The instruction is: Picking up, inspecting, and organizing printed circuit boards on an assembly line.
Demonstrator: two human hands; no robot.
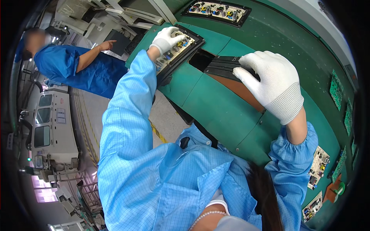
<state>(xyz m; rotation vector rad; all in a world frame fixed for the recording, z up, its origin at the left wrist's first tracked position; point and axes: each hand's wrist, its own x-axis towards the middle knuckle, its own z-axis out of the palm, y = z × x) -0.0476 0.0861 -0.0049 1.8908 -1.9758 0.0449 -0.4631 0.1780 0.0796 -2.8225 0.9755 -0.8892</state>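
Observation:
My left hand [165, 40], in a white knit glove, reaches far forward onto a circuit board [180, 47] with mixed components. Its fingers and thumb are spread over the board's far left part. A black carrier frame [185, 52] surrounds that board. My right hand [271, 77], gloved the same way, is curved around the near right end of stacked black frames [225, 65], its thumb and fingers on either side. The stack lies in a cutout of the green tabletop [216, 106]; the palm hides its right end.
Another framed board [216, 13] lies at the far side. Green boards [336, 90] and component-filled boards [318, 168] line the right side. A dark hole [201, 60] opens beside the stack. A person in blue [84, 67] stands at left, near a white machine [54, 125].

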